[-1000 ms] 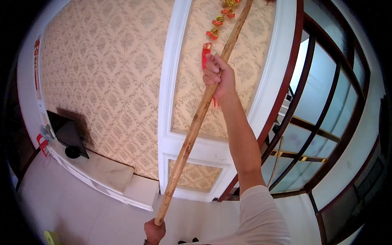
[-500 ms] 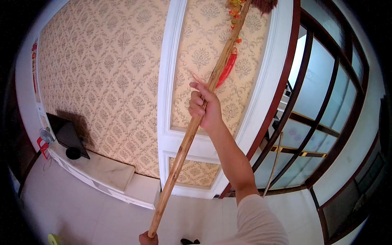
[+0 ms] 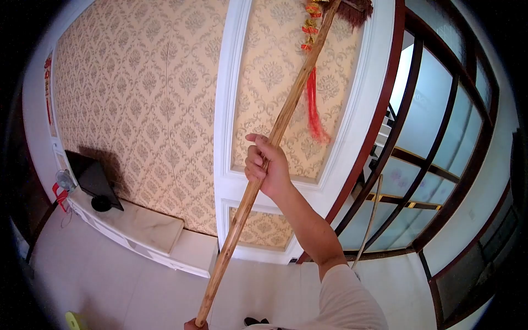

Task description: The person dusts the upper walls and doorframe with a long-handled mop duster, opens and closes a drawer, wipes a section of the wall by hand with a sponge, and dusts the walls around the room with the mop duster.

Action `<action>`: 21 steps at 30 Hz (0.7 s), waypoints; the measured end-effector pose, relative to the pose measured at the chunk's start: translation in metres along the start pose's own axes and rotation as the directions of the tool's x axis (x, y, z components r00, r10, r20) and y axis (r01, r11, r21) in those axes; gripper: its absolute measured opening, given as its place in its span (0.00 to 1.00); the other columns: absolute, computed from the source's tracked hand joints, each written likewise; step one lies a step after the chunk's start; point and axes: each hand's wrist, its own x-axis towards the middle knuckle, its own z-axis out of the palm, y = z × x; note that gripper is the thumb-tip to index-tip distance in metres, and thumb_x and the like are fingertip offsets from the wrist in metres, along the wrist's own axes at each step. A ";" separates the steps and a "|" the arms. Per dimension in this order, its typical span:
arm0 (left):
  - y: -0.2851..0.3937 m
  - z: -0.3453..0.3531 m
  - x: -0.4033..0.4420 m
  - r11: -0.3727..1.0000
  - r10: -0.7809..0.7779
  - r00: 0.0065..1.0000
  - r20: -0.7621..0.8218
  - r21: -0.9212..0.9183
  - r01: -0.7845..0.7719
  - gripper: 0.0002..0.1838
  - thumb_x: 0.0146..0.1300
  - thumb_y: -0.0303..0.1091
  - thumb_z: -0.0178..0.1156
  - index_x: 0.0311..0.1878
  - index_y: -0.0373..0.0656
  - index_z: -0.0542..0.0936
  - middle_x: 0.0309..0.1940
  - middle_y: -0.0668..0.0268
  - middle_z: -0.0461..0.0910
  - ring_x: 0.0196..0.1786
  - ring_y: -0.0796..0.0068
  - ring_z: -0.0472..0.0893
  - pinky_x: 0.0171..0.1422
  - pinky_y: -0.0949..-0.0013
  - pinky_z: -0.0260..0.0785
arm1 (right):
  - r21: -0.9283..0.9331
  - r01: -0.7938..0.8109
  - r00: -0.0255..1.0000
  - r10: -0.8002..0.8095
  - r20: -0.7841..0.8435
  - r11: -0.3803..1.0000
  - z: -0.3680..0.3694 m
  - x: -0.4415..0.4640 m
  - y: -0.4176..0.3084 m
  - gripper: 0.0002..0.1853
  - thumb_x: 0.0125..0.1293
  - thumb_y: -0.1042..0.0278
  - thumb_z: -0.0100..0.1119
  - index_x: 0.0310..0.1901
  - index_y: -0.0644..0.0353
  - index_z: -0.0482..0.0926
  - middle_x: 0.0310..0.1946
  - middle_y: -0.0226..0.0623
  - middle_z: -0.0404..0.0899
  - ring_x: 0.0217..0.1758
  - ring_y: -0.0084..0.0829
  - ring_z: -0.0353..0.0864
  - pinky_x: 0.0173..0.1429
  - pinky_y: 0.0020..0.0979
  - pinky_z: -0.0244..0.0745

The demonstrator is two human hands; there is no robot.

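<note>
Two-handed hold on a raised long-handled broom, judging by the view; step in hand looks like steering its high end beside the wall decoration. Right hand (image 3: 269,166) clamped round the wooden pole (image 3: 237,226) about midway, left hand (image 3: 196,324) on its low end at the bottom edge, partly cut off; hands well apart, both closed on wood. Pole runs slanted, low left to top right, across the patterned panel (image 3: 270,104). Dark reddish-brown bristles (image 3: 355,13) up top, shaggy, partly out of view, seem to be on the same pole; join not clear. Next move likely calls for the low hand to anchor and the mid hand to guide, with care around the red tassel (image 3: 312,102) and the gold-and-red ornaments (image 3: 309,27) next to the pole; contact up there can't be told. Materials: pole is pale brown, slim, roundish, knotty, slightly uneven; tassel stringy, frayed low down; panel beige with grey damask motifs, set in white moulding (image 3: 223,121). Right side: dark curved-looking bars over frosted glass (image 3: 432,115), likely lens bend, plus a thin stick (image 3: 372,220) leaning there. Floor (image 3: 137,294) pale, smooth, tiled.
</note>
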 end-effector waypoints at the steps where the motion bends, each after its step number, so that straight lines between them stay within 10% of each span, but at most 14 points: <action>1: 0.000 -0.002 -0.005 0.999 -0.032 0.999 0.010 -0.004 0.033 0.17 0.55 0.39 0.59 0.17 0.37 0.72 0.13 0.49 0.71 0.15 0.50 0.69 0.21 0.55 0.60 | -0.013 -0.001 1.000 0.001 0.009 1.000 0.000 -0.004 0.004 0.13 0.67 0.59 0.50 0.46 0.58 0.70 0.15 0.25 0.61 0.09 0.20 0.57 0.14 0.26 0.57; 21: -0.088 0.002 -0.052 0.954 -0.257 0.957 0.132 -0.126 0.273 0.14 0.55 0.35 0.57 0.18 0.39 0.71 0.12 0.71 0.66 0.18 0.79 0.63 0.20 0.67 0.55 | 0.043 -0.132 0.991 0.133 -0.034 0.990 -0.012 -0.047 0.060 0.14 0.67 0.59 0.49 0.47 0.59 0.67 0.14 0.26 0.60 0.09 0.20 0.58 0.15 0.26 0.57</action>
